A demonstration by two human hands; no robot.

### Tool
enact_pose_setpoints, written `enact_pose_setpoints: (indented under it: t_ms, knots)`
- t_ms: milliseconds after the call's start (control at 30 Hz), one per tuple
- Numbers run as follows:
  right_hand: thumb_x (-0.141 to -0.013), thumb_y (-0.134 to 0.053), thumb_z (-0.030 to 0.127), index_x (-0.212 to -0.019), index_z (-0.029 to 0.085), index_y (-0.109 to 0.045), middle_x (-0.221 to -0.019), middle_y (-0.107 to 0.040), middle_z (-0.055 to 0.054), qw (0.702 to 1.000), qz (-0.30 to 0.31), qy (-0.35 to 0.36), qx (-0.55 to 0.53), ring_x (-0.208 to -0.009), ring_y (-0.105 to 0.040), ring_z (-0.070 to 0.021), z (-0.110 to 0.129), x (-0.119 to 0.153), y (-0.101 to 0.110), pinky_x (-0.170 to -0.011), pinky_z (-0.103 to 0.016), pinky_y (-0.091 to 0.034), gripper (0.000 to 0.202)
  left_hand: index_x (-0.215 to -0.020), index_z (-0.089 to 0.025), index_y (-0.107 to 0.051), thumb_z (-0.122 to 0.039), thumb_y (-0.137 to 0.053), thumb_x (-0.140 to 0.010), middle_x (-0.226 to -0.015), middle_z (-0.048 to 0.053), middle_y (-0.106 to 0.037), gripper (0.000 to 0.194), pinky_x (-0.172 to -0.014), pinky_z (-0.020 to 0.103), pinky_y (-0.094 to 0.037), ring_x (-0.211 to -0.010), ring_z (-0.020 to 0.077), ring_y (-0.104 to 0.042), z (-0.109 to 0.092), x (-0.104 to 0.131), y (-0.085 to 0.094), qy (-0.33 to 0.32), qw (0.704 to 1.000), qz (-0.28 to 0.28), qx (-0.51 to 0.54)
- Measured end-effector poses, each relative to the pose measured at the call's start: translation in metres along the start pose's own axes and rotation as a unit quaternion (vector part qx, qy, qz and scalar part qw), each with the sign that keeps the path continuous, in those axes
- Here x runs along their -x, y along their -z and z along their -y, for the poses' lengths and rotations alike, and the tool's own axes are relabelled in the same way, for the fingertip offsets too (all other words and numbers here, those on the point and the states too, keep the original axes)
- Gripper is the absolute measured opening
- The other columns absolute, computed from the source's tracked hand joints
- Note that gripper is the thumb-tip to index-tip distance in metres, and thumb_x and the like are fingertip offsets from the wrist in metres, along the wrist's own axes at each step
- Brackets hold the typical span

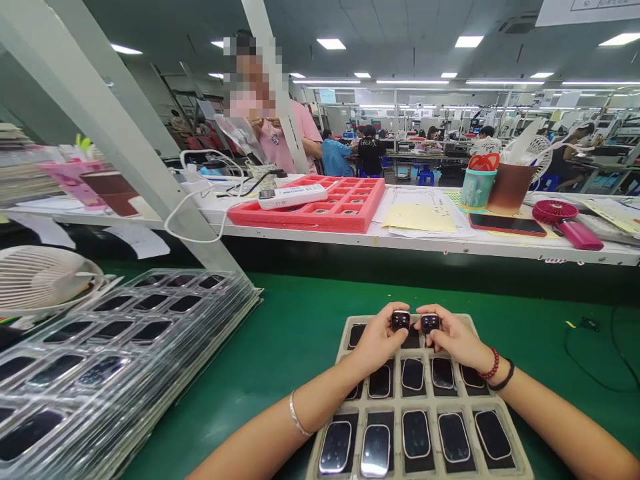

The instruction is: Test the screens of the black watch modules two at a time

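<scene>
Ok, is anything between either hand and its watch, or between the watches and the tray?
Nothing visible: the left hand holds one watch, the right hand another watch. Nothing shows between them and the tray, though the hands hide part of it.

Here's green tabletop point(295, 327) beneath the fingers point(434, 309), white shelf point(410, 244) beyond them, ceiling lights point(469, 41) glowing high above.
</scene>
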State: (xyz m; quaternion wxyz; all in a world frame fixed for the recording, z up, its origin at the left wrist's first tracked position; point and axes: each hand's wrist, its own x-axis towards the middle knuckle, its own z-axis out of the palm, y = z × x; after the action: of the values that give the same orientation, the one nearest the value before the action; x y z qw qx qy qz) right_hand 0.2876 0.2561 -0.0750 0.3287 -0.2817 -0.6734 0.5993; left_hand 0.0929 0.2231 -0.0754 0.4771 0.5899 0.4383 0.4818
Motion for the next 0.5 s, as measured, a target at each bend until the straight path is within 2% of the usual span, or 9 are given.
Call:
enact_pose_setpoints:
  t_ms: [67, 133, 233, 367, 500]
  knots:
    - [-0.083, -0.049, 0.028, -0.116, 0.019, -0.048, -0.100, -0.060, -0.007, 1.000, -0.005, -0.008, -0.012, -0.068, -0.059, -0.0132, -0.0002, -0.0004, 0.0011, -0.054, -0.023, -0.049, 0.035, -0.106, -0.015, -0.053, -0.022, -0.058, -0.076, -0.087, 0.005, -0.061, 0.032, -0.064, 0.024, -0.043, -0.072, 0.0143, -0.056, 0.0004, 0.0004, 0.0008, 0.002, 1.000, 0.004, -0.006]
    - [-0.086, -0.046, 0.031, -0.111, 0.018, -0.050, -0.094, -0.061, -0.006, 1.000, -0.007, -0.013, -0.008, -0.062, -0.058, -0.0122, -0.0011, -0.0007, 0.0019, -0.052, -0.023, -0.048, 0.028, -0.108, -0.015, -0.054, -0.025, -0.052, -0.081, -0.084, 0.005, -0.061, 0.030, -0.060, 0.024, -0.043, -0.069, 0.0139, -0.056, 0.0003, 0.0009, 0.0015, 0.012, 1.000, 0.010, 0.000]
    - [-0.084, -0.051, 0.025, -0.104, 0.018, -0.051, -0.087, -0.062, -0.004, 1.000, -0.002, -0.013, 0.023, -0.053, -0.052, -0.0087, -0.0028, -0.0002, 0.0018, -0.051, -0.022, -0.046, 0.021, -0.120, -0.016, -0.051, -0.020, -0.042, -0.082, -0.084, 0.005, -0.061, 0.039, -0.054, 0.022, -0.040, -0.069, 0.0141, -0.056, 0.0001, 0.0012, 0.0015, 0.034, 0.999, 0.004, 0.006]
    - [-0.082, -0.051, 0.020, -0.110, 0.019, -0.048, -0.099, -0.061, -0.006, 1.000, 0.011, -0.011, 0.027, -0.065, -0.058, -0.0115, -0.0026, 0.0006, 0.0015, -0.055, -0.022, -0.046, 0.029, -0.117, -0.016, -0.049, -0.012, -0.051, -0.072, -0.095, 0.006, -0.062, 0.046, -0.067, 0.024, -0.044, -0.080, 0.0151, -0.058, 0.0013, 0.0004, 0.0006, 0.007, 0.999, -0.003, 0.034]
    - [-0.086, -0.046, 0.022, -0.112, 0.019, -0.047, -0.103, -0.060, -0.008, 0.999, 0.023, 0.002, 0.030, -0.069, -0.059, -0.0129, -0.0020, 0.0008, 0.0016, -0.057, -0.023, -0.047, 0.027, -0.107, -0.014, -0.053, -0.018, -0.055, -0.075, -0.087, 0.005, -0.060, 0.033, -0.068, 0.025, -0.043, -0.072, 0.0132, -0.055, 0.0033, -0.0004, 0.0010, -0.009, 1.000, -0.007, 0.021]
